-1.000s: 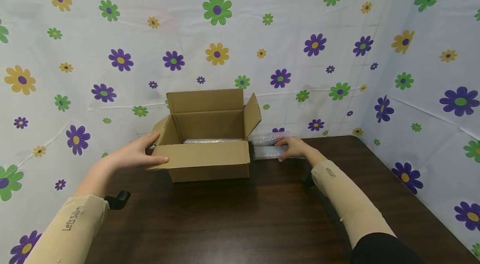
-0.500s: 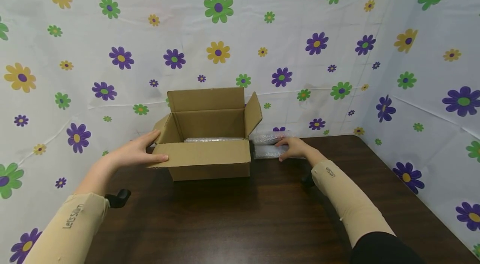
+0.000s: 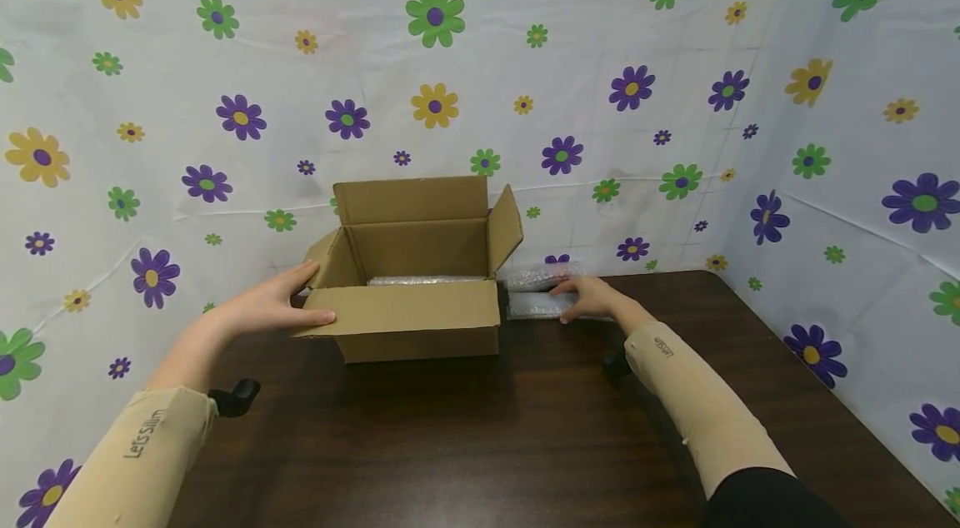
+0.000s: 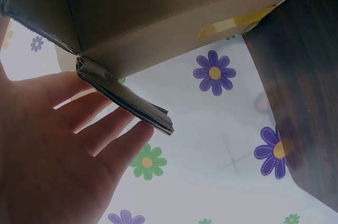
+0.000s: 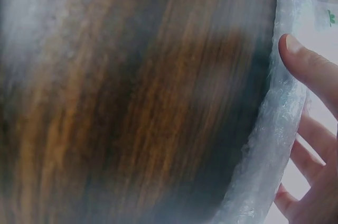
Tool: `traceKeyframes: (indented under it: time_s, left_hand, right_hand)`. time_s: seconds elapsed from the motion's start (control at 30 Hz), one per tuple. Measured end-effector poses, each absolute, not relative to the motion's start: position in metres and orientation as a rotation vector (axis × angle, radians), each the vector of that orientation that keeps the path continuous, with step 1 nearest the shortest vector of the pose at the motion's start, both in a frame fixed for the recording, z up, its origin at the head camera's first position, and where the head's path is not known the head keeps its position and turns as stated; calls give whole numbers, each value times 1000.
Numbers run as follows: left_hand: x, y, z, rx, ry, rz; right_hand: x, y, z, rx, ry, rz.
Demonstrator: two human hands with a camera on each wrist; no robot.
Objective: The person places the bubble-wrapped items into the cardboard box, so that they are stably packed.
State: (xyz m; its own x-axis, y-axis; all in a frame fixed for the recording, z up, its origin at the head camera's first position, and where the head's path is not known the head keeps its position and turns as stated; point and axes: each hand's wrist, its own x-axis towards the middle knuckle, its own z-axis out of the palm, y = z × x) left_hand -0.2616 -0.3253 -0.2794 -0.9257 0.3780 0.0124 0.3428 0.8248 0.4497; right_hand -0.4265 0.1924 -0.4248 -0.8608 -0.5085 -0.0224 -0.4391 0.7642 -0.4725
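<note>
A cardboard box [image 3: 416,346] stands on the table with its flaps folded outward. My left hand [image 3: 258,313] is at its left corner, thumb on the front flap [image 3: 408,307]. In the left wrist view, straight fingers rest along the outside of the side flap [image 4: 124,100]. Right of the box lies a bubble-wrapped package [image 3: 532,306], which my right hand [image 3: 592,299] pinches from above. The right wrist view shows the thumb on the near side of the bubble wrap [image 5: 272,113] and the other fingers beyond it.
More bubble wrap [image 3: 427,281] shows inside the box. Behind the pinched package lies another bubble-wrapped bundle [image 3: 536,276], against the flowered wall cloth [image 3: 480,95]. The dark wooden table [image 3: 480,445] extends in front and to the right.
</note>
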Motion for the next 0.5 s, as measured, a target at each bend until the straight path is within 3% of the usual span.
traceKeyframes:
  time_s: [0.5]
  left_hand:
    - [-263, -326, -281, 586, 2942, 686]
  right_hand:
    - [-420, 201, -412, -734, 2784, -695]
